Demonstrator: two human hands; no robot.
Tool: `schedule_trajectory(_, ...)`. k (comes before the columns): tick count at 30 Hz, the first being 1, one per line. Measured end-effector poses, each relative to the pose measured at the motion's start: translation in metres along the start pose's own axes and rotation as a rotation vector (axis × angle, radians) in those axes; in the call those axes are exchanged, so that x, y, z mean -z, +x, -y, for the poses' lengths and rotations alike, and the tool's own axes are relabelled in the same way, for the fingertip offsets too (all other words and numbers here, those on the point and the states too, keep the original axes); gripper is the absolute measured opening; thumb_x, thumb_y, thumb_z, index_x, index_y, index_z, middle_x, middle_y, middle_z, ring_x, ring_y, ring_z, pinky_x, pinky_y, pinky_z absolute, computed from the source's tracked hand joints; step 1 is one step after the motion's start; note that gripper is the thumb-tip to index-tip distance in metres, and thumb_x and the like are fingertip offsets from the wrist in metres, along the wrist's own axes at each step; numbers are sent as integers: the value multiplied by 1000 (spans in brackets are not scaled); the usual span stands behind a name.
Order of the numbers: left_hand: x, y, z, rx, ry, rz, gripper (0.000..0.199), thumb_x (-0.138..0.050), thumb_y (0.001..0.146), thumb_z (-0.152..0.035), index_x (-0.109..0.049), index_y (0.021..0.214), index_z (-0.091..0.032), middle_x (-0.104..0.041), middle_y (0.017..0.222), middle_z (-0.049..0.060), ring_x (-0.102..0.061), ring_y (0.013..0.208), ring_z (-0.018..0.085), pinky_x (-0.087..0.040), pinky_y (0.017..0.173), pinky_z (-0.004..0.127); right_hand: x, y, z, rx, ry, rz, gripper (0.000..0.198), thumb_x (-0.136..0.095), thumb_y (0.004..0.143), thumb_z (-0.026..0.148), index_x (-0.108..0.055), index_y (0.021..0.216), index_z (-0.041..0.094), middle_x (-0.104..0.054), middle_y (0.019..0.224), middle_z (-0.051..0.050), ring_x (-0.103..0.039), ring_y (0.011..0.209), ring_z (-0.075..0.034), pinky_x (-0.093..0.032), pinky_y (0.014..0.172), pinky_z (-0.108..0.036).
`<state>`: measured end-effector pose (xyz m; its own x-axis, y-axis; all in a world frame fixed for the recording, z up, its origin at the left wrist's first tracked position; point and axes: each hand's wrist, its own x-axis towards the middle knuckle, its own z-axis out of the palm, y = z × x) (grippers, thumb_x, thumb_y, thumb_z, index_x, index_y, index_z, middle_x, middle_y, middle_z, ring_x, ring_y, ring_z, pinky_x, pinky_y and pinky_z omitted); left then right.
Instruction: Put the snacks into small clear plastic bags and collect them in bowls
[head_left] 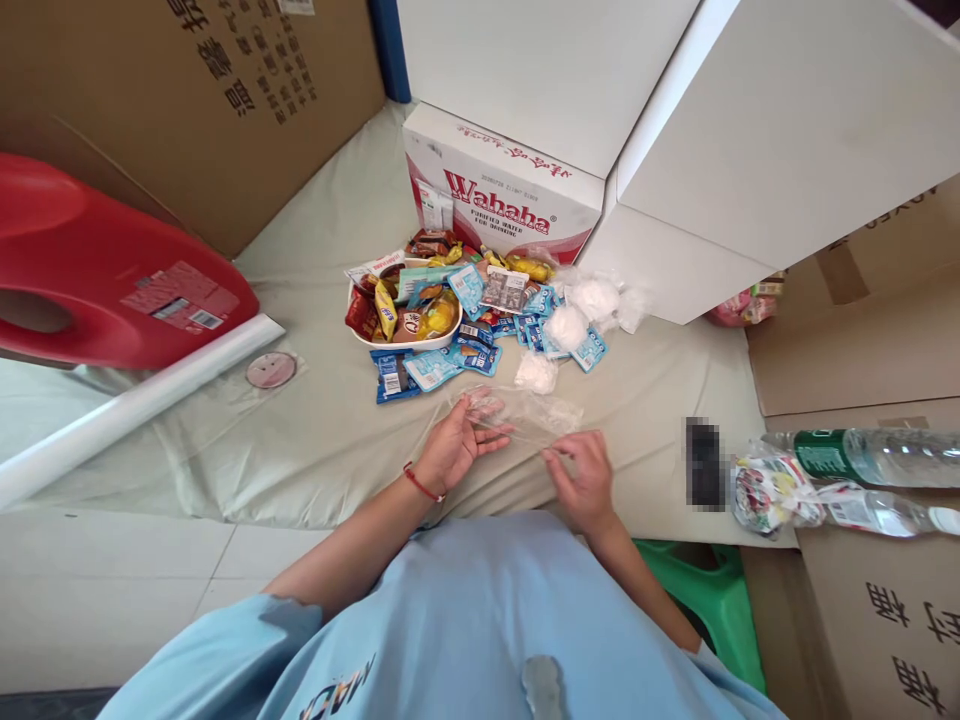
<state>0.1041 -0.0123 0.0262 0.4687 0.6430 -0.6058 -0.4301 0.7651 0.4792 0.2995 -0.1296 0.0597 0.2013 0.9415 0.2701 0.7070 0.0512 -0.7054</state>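
Observation:
A thin clear plastic bag (pixel 529 412) is stretched between my two hands above the cloth-covered table. My left hand (pixel 459 445), with a red cord on its wrist, grips the left end, its thumb on top and fingers showing through the film. My right hand (pixel 583 480) pinches the near right corner between thumb and forefinger. Just beyond the bag lies a white crumpled bundle (pixel 536 372), with more white bundles (pixel 566 328) behind it. Blue snack packets (pixel 431 370) lie beside a white dish (pixel 360 335) full of wrapped snacks.
A Wahaha carton (pixel 499 195) stands at the back against white cabinets (pixel 540 60). At left are a red jug (pixel 97 270), a white roll (pixel 142 410) and a round pink item (pixel 271 370). Plastic bottles (pixel 885 455) lie at right, above a green stool (pixel 720 600).

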Motion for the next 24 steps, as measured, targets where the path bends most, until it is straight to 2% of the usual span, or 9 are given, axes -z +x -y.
schedule_trajectory(3,0,1,2,-15,2,-5,44,-51,102,-53,-61,134,-25,-72,129,11,-78,86,21,-64,81,42,-34,17,1,132,-99,194,19,-65,97,32,-76,112,26,-66,106,-11,-54,98,-27,-47,91,-44)
schedule_trajectory(6,4,-3,1,-38,-24,0,43,-54,100,-55,-64,126,-22,-74,122,11,-77,87,21,-63,86,42,-59,30,-8,142,-125,240,23,-56,100,25,-77,110,25,-66,101,-11,-52,95,-26,-47,87,-41)
schedule_trajectory(9,9,-8,0,-60,-53,48,37,-67,93,-50,-67,114,-20,-76,117,11,-76,99,23,-59,98,44,-67,37,-15,101,-32,241,24,-53,100,23,-77,103,24,-67,94,-10,-54,93,-25,-46,87,-40)
schedule_trajectory(12,11,-10,4,-103,-2,110,31,-85,78,-27,-69,103,-18,-77,110,8,-73,107,20,-55,106,39,-65,40,-11,-36,134,236,19,-59,97,28,-77,97,24,-67,91,-7,-58,90,-23,-46,84,-37)
schedule_trajectory(14,10,-7,8,-108,52,105,33,-90,69,-20,-71,95,-16,-77,101,6,-73,101,18,-55,103,36,-65,39,-6,-162,247,234,17,-62,95,33,-77,94,25,-66,87,-4,-57,81,-20,-46,76,-33)
schedule_trajectory(18,9,1,12,-108,157,63,30,-93,66,-30,-73,80,-13,-75,86,4,-70,86,16,-57,94,36,-66,35,6,-357,406,228,19,-67,89,41,-76,89,24,-62,80,-1,-49,66,-15,-40,65,-29)
schedule_trajectory(21,11,0,7,-96,223,69,33,-92,68,-37,-75,83,-13,-77,91,7,-71,89,19,-56,90,35,-60,33,10,-460,526,167,21,-69,88,43,-72,88,23,-63,82,0,-52,71,-15,-42,69,-28)
schedule_trajectory(24,17,-8,-5,-91,216,59,35,-91,69,-39,-73,86,-14,-78,98,9,-72,95,20,-56,85,31,-45,35,8,-507,627,28,23,-73,85,45,-70,89,23,-63,87,1,-55,80,-14,-45,76,-27)
